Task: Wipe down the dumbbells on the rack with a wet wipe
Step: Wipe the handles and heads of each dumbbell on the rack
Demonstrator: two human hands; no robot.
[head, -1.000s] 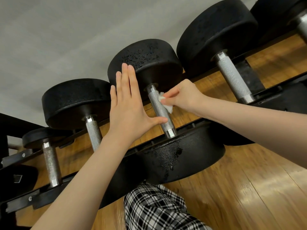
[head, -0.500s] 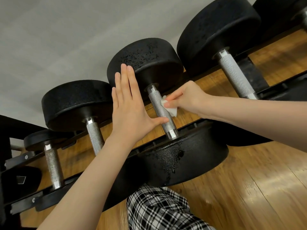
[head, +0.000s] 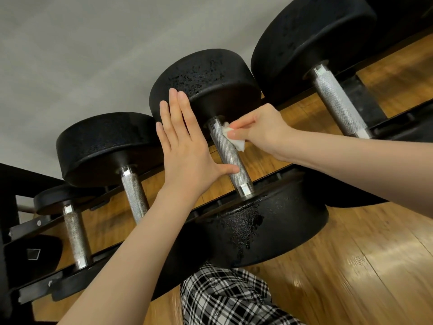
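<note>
Nearest, the wet-streaked front head [head: 269, 226] of the middle dumbbell sits below both hands. The left hand [head: 187, 146] is flat, fingers straight against the rear head [head: 210, 80], thumb touching the knurled handle [head: 230, 158]. The right hand [head: 262, 130] pinches a white wet wipe [head: 235, 138] against the handle's upper end.

Dumbbells [head: 229, 158] on rack [head: 35, 225] — four with handles visible; wet wipe [head: 236, 139] — one; hands [head: 187, 151] — two.
</note>
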